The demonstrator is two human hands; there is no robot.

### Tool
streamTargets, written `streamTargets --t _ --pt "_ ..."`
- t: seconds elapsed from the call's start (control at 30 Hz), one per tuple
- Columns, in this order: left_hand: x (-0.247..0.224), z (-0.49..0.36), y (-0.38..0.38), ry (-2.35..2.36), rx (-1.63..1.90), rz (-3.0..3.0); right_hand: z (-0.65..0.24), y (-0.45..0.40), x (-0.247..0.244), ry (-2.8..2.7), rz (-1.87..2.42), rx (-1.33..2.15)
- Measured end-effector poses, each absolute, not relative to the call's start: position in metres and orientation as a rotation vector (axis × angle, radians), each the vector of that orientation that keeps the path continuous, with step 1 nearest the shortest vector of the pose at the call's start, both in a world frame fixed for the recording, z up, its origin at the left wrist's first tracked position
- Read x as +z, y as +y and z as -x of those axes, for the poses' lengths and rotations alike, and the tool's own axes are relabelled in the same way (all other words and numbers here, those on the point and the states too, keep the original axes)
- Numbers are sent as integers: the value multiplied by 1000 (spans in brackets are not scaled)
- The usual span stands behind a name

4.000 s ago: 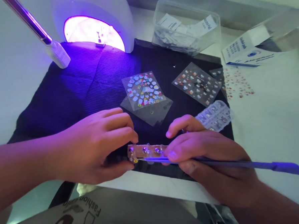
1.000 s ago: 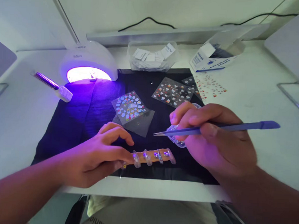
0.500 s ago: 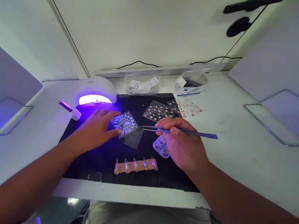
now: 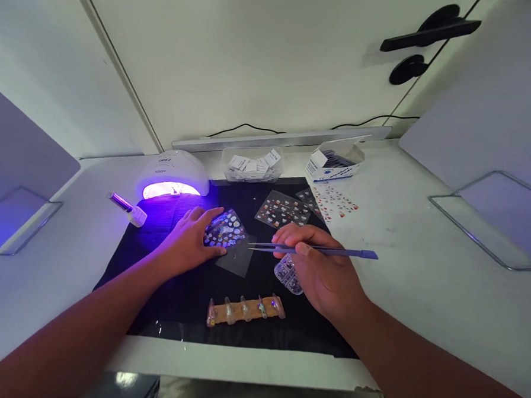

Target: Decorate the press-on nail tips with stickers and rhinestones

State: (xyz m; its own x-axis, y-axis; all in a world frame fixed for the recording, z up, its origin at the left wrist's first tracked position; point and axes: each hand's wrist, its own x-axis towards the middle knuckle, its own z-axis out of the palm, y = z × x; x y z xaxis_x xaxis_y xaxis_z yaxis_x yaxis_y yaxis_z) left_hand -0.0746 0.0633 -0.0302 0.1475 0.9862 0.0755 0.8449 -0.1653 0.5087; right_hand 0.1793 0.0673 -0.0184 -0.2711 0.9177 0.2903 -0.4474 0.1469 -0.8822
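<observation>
My left hand (image 4: 189,242) grips the left side of a sticker sheet (image 4: 226,229) covered in shiny, light shapes, thumb at the lower edge and fingers at the top. Under it lies a clear sheet (image 4: 236,260), nearly bare. In my right hand (image 4: 318,264) is a pair of tweezers (image 4: 347,252), held level, tips pointing left beside the sticker sheet's right corner. I cannot make out anything between the tips. Partly behind my right hand sits a clear compartment case (image 4: 287,272) of small gems. Closer to me, several clear false nails (image 4: 245,309) stand on a tan strip (image 4: 253,310).
A lit nail lamp (image 4: 173,173) glows purple at the back left, with a polish bottle (image 4: 129,209) beside it. Further sticker sheets (image 4: 282,210), a plastic tub of packets (image 4: 252,165) and a box of wipes (image 4: 334,161) are at the back. A black mat (image 4: 174,319) covers the middle.
The view has tilted up, so everything sits lower in the picture. The sticker sheet in my left hand has tipped slightly. My right hand keeps its hold on the tweezers.
</observation>
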Motion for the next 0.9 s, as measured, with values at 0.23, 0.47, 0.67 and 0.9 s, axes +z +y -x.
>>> streamTargets --t 0.23,0.47,0.67,0.9 --pt "-39 80 68 1505 896 -1856 -180 69 -18 -1251 547 1411" --pt "-45 81 74 1339 1049 -1656 -178 70 -25 -1361 510 1363" --pt "-38 78 69 1182 1183 -1551 -182 58 -9 -1422 426 1238" --pt "-21 54 32 924 1357 -1438 -179 49 26 -1710 270 1043"
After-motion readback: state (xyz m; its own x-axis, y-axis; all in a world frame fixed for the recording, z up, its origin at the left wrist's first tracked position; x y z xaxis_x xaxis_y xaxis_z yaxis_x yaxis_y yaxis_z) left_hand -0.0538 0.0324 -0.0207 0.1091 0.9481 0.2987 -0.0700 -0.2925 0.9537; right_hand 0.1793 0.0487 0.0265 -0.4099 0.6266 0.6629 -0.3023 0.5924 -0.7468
